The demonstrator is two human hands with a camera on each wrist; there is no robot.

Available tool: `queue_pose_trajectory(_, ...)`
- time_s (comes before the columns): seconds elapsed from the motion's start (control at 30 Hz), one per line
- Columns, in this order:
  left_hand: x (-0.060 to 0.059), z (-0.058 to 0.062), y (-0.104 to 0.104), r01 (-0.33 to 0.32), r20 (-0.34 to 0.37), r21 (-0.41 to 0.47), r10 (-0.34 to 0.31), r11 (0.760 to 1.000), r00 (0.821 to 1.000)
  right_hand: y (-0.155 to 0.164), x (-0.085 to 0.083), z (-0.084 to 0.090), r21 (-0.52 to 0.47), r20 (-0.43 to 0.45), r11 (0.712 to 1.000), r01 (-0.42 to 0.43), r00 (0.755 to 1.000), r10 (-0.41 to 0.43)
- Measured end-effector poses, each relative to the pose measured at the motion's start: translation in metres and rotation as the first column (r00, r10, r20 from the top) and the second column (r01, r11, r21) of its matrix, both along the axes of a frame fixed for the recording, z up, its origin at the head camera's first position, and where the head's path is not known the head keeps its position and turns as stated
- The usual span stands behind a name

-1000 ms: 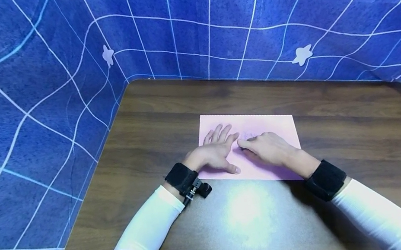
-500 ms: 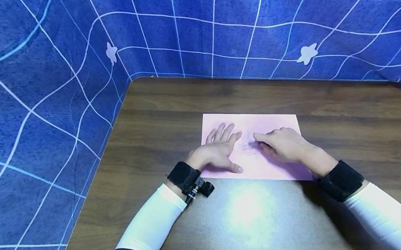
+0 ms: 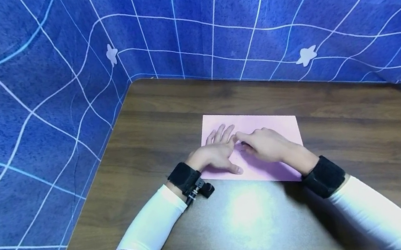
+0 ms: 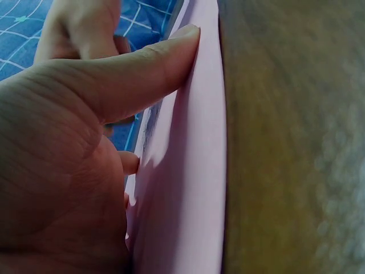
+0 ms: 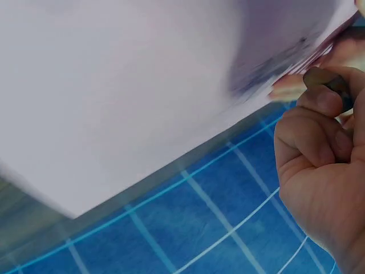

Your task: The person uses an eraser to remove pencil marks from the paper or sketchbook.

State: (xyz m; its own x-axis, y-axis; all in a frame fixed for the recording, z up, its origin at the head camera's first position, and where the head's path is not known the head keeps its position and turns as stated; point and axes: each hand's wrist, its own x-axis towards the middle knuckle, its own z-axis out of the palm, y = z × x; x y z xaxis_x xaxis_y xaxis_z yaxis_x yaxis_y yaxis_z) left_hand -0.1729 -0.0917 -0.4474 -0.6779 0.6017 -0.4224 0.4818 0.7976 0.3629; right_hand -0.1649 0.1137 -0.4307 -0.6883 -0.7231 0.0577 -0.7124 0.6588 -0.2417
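Observation:
A sheet of pink paper [image 3: 277,125] lies on the wooden table. My left hand [image 3: 218,155] rests flat on its left part, fingers spread and thumb near the lower edge. Just right of it, my right hand [image 3: 264,145] is over the middle of the sheet, fingers curled. In the right wrist view it pinches a small, dark, blunt-ended piece [image 5: 332,83] between thumb and finger; its kind is unclear. Dark scribbled marks [image 5: 276,61] show on the paper near it. The right fingertips are close to the left index finger; whether they touch I cannot tell.
The brown wooden table [image 3: 165,104] extends around the sheet, with a bright glare in front of it. A blue curtain [image 3: 237,10] with white grid lines and star shapes hangs behind and to the left, along the table's edges.
My right hand moved right across the sheet, uncovering scribbled marks, then came back left beside my left hand. The left hand has stayed on the paper.

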Motion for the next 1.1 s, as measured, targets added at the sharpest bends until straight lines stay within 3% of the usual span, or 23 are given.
queue_pose_trajectory(0.27,0.002,0.006,-0.003,0.029,-0.047,-0.01,-0.029,1.0,0.998,-0.014,-0.004,-0.007,0.013,0.054,1.0,-0.008,0.999,0.007)
queue_pose_trajectory(0.47,0.0,0.003,-0.002,0.019,-0.014,0.001,-0.019,1.0,1.0,-0.009,-0.003,-0.009,0.025,0.021,0.999,0.036,0.999,-0.037)
queue_pose_trajectory(0.7,0.002,0.005,-0.003,0.018,-0.023,0.012,-0.018,1.0,1.0,0.021,-0.008,-0.01,0.051,0.0,0.991,0.12,0.993,-0.12)
queue_pose_trajectory(0.9,0.003,0.005,-0.003,0.013,-0.017,0.032,-0.012,0.999,1.0,0.058,-0.012,-0.007,0.056,-0.007,0.97,0.237,0.972,-0.237)
queue_pose_trajectory(1.1,0.003,0.005,-0.004,0.008,-0.008,0.041,-0.008,0.999,1.0,0.067,-0.013,-0.007,0.061,0.025,0.962,0.266,0.963,-0.268)
